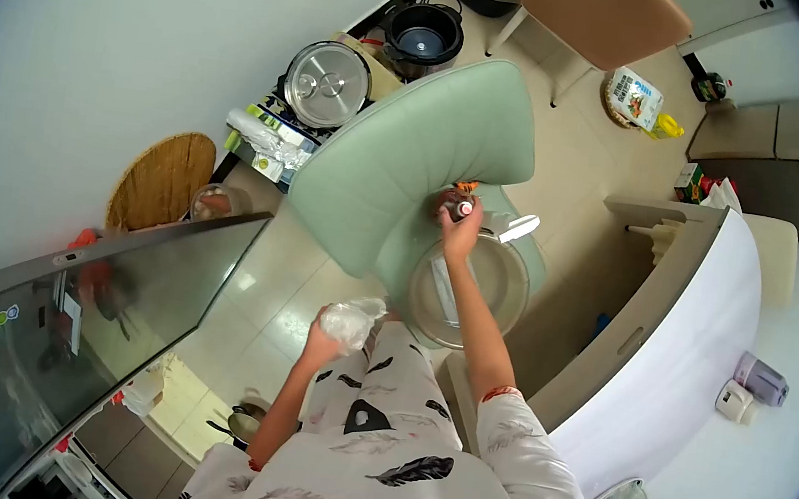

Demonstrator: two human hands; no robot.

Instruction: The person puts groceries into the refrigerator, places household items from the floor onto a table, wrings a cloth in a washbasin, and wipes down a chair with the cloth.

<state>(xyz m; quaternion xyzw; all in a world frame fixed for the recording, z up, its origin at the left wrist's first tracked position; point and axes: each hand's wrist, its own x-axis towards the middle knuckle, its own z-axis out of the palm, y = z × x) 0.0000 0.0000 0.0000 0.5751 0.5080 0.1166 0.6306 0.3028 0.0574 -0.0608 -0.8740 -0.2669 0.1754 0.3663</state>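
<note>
A crumpled clear plastic bag (350, 325) is in my left hand (324, 341), held low beside my feather-print clothes. My right hand (460, 229) reaches over the green chair (436, 123) and has its fingers round a dark bottle (453, 204) with a pale cap. Just behind the bottle lies something small and orange (467, 187). A round clear-walled container (512, 300) rests on the chair seat under my right forearm. Near its rim is a white handle-like piece (520, 228).
Behind the chair are a pot lid (327, 85) and an open cooker (421, 38). A glass-topped surface (106, 332) stands at the left, a curved white counter (681, 337) at the right. A brown chair (607, 14) and a basket with a bag (633, 99) are farther back.
</note>
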